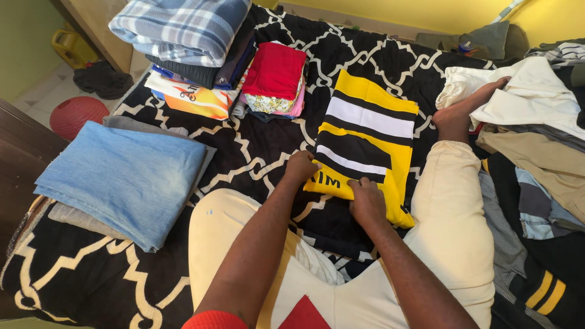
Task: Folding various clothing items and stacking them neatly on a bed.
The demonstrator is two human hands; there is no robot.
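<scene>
Yellow-black striped shirt (365, 137): folded on the bed (256, 152) | left hand (301, 166): fingers curled, seemingly pinching its near-left edge | right hand (367, 200): fingers gripping its near edge | red folded stack (275, 70): beyond shirt, left

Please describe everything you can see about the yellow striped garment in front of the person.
The yellow garment is soft cloth, bright yellow with broad black bands and white stripes across it. It is folded into a long, flat rectangle and lies on the black and white blanket, between the person's legs. The left hand presses its near left edge, and the right hand rests on its near end. The near right corner hangs slightly loose. Nothing else touches it.
</scene>
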